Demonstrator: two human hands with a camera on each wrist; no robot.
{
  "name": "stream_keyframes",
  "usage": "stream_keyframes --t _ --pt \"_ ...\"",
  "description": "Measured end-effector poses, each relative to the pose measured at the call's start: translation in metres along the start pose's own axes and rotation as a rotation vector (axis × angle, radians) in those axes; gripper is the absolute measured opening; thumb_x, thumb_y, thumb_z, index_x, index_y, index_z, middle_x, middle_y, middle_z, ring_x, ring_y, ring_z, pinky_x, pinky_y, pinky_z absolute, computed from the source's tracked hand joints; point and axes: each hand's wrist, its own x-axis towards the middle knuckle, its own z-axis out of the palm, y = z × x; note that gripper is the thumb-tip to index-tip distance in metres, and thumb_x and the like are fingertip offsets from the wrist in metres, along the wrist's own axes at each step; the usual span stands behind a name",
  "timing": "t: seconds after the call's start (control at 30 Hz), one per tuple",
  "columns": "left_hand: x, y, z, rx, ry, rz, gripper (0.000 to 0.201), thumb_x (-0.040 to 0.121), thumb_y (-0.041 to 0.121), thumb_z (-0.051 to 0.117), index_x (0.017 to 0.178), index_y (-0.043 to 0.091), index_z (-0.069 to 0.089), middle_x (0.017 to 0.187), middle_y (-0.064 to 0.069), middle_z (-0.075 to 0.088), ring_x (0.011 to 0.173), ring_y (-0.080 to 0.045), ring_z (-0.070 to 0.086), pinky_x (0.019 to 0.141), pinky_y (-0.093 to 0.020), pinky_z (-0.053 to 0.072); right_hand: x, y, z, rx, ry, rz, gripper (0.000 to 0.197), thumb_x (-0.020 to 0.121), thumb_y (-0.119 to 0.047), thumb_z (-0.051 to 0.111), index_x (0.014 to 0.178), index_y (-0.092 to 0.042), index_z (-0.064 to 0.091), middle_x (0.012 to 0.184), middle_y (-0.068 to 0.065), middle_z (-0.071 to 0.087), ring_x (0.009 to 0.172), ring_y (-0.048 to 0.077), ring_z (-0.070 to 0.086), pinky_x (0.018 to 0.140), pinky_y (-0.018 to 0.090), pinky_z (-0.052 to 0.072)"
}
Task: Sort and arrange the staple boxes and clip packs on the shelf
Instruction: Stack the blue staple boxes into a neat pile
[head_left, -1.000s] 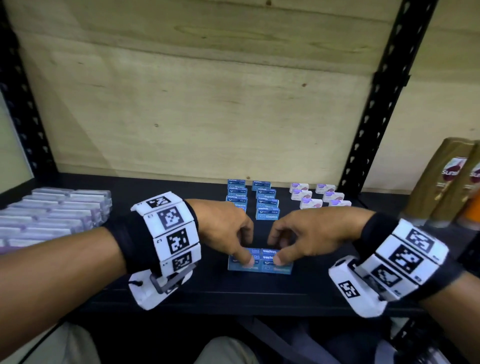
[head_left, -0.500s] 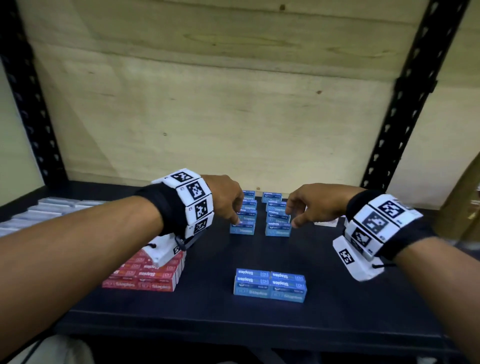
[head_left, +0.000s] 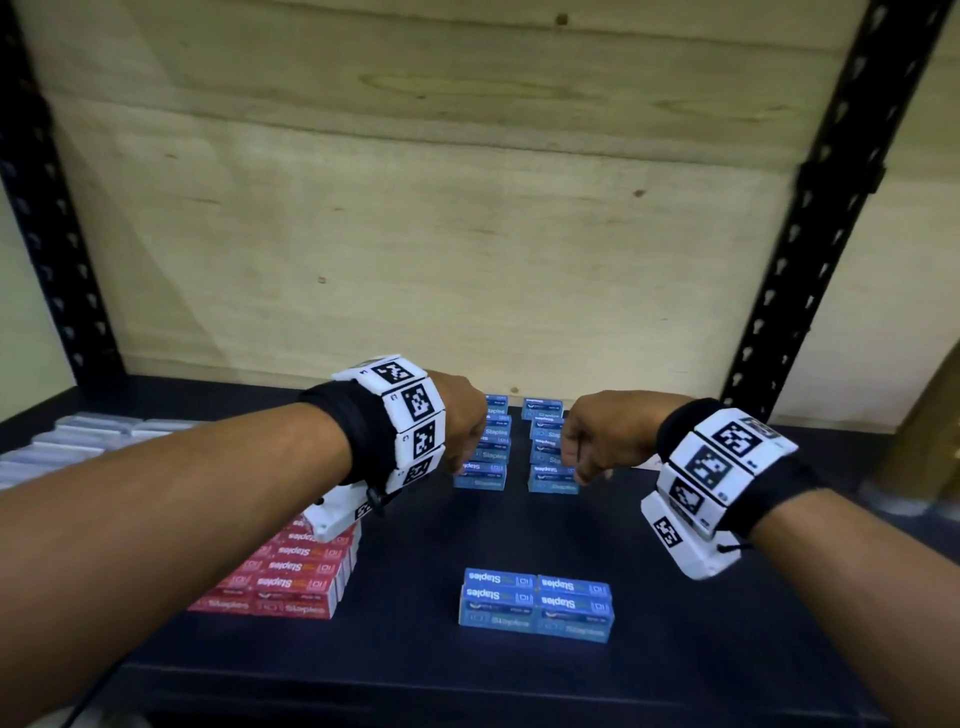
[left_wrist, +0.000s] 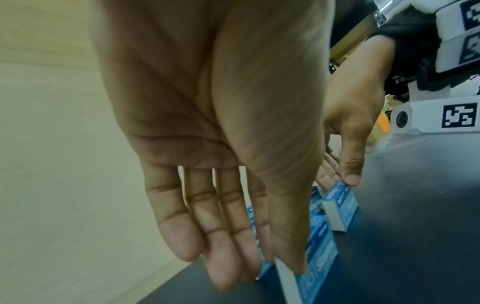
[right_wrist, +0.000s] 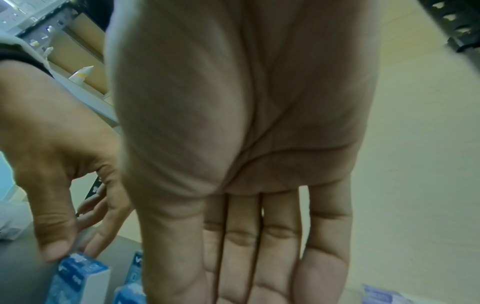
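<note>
Two columns of blue staple boxes run front to back at the rear of the dark shelf (head_left: 727, 649). My left hand (head_left: 467, 441) lies over the left column (head_left: 480, 475), fingers straight, thumb touching its front box (left_wrist: 319, 267). Over the right column (head_left: 553, 479) is my right hand (head_left: 587, 447), fingers also straight (right_wrist: 233, 277), its thumb on the front box (left_wrist: 340, 203). Neither hand holds anything. A separate block of blue staple boxes (head_left: 535, 605) lies near the front edge. Red staple boxes (head_left: 291, 577) are stacked at the left, partly under my left wrist.
Clear flat packs (head_left: 62, 447) lie at the far left of the shelf. A brown bottle (head_left: 924, 441) stands at the right edge. Black perforated uprights (head_left: 810, 234) frame the bay, with a plywood back wall (head_left: 467, 234) close behind the blue columns.
Both hands let go of the front block of blue boxes and reached back to the two blue columns. They now touch the front boxes there.
</note>
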Motion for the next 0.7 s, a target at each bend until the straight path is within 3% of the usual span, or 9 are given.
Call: stream_keyframes --t 0.17,0.27,0.4,0.53,0.63,0.7 --pt "-0.003 -0.001 0.001 0.004 -0.027 0.045 0.020 0.087 0.018 0.072 0.106 0.011 0.075 0.106 0.000 0.072 0.083 -0.009 0.060 0.051 -0.013 0.044 -0.013 -0.004 -0.001 0.013 -0.021 -0.012 0.012 0.084 -0.020 0.075 0.095 -0.016 0.074 0.070 -0.010 0.069 0.065 0.005 0.064 0.071 0.021 0.048" --pt "-0.010 0.000 0.001 -0.003 -0.043 0.086 0.021 0.089 0.018 0.070 0.108 0.009 0.073 0.108 0.000 0.071 0.083 -0.009 0.058 0.057 -0.014 0.044 -0.024 -0.007 0.003 0.022 -0.070 -0.023 0.009 0.084 -0.021 0.075 0.093 -0.018 0.073 0.076 -0.007 0.071 0.067 0.005 0.063 0.072 0.022 0.047" --pt "-0.024 0.003 0.004 -0.028 -0.091 0.145 0.019 0.090 0.016 0.067 0.107 0.010 0.074 0.102 0.003 0.070 0.074 -0.004 0.055 0.048 -0.008 0.039 -0.044 -0.011 0.011 0.051 -0.088 -0.035 0.011 0.083 -0.024 0.076 0.093 -0.020 0.073 0.090 -0.001 0.076 0.075 0.007 0.064 0.077 0.022 0.049" --pt "-0.040 0.009 0.013 0.030 -0.080 0.131 0.018 0.090 0.025 0.067 0.107 0.019 0.073 0.105 0.006 0.070 0.083 -0.006 0.057 0.061 -0.017 0.041 -0.062 -0.013 0.018 0.084 -0.109 -0.041 0.018 0.081 -0.027 0.078 0.097 -0.021 0.073 0.096 -0.003 0.077 0.094 0.013 0.069 0.089 0.028 0.052" --pt "-0.050 0.011 0.017 0.009 -0.082 0.147 0.019 0.090 0.029 0.068 0.106 0.020 0.072 0.103 0.007 0.071 0.086 -0.007 0.060 0.067 -0.017 0.046 -0.073 -0.012 0.022 0.088 -0.117 -0.037 0.018 0.082 -0.029 0.077 0.098 -0.023 0.073 0.097 -0.003 0.076 0.097 0.013 0.069 0.092 0.030 0.052" --pt "-0.057 0.010 0.017 -0.033 -0.107 0.153 0.017 0.089 0.031 0.069 0.103 0.022 0.072 0.100 0.008 0.071 0.088 -0.007 0.063 0.079 -0.024 0.053 -0.078 -0.011 0.024 0.091 -0.119 -0.036 0.018 0.082 -0.030 0.077 0.098 -0.025 0.073 0.097 -0.004 0.076 0.096 0.012 0.069 0.092 0.030 0.051"
